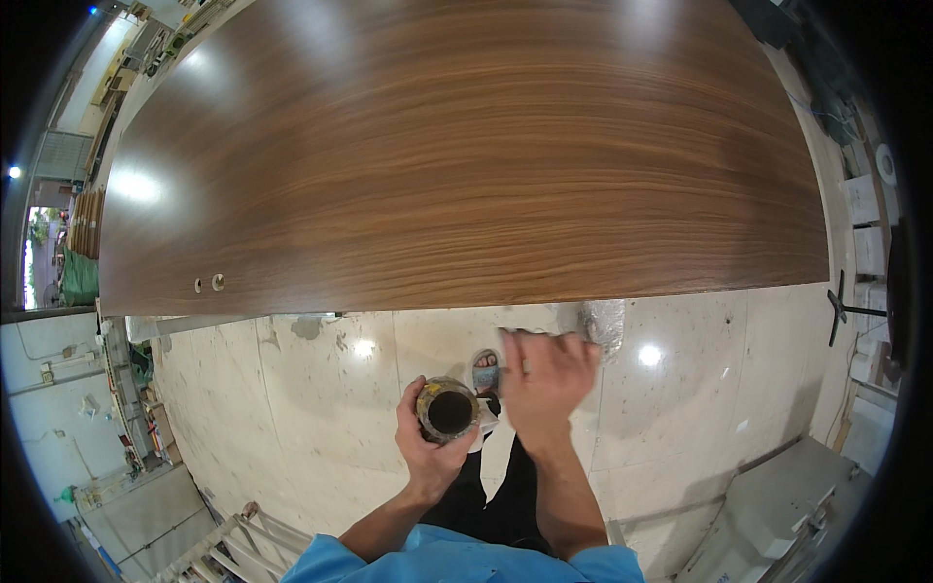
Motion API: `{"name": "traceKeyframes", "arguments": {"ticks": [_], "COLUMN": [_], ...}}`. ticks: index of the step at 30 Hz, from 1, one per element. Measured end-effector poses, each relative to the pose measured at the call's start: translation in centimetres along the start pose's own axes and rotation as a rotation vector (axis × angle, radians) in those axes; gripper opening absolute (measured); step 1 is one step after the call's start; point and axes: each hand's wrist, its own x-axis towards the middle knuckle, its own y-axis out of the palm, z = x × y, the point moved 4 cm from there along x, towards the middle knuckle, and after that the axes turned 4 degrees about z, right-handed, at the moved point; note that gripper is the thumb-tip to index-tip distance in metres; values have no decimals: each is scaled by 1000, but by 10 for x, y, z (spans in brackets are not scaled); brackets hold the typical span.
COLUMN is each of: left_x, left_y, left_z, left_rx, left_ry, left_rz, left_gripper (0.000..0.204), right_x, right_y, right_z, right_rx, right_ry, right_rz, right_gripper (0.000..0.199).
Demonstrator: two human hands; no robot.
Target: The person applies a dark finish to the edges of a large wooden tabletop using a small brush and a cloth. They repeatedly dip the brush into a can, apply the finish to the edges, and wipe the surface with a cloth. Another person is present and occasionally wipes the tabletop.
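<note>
My left hand is wrapped round a small round jar with a stained, yellowish side and a dark round top or inside. The jar is held upright in front of my body, short of the panel's near edge. To its right, my right hand is raised with bent, closed fingers. Motion blurs it a little, and a thin dark bit shows at its left side; what it holds, if anything, I cannot make out. Beyond both hands lies a large brown wood-grain panel, touched by neither hand. Two round holes pierce its near left corner.
Below the panel is a pale, stained tile floor, where my sandalled foot shows. White rails stand at lower left, a grey cabinet-like unit at lower right. Boxes line the right side.
</note>
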Motion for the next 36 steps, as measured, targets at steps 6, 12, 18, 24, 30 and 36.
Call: {"name": "traceKeyframes", "arguments": {"ticks": [6,12,18,24,30,36], "left_x": [2,2,-1,-3,-6,-7], "left_y": [-13,-22,-34,-41,-51,-48], "left_z": [4,13,22,28,32,34], "left_rx": [92,49,-71,-11,27,-51], "left_ry": [9,-38,-57,-20,-24,-80], "left_rz": [-90,-134,-186,-223,-291,-274], "left_gripper": [81,82,83,82,82,82], "right_x": [-2,1,1,-4,-4,3], "right_y": [12,23,37,46,73,25], "right_z": [18,18,38,30,75,26], "right_rx": [65,95,209,238,393,108], "right_ry": [-109,-46,-145,-60,-173,-103], "right_rz": [-17,63,83,67,209,109], "right_gripper": [21,17,12,12,15,12]}}
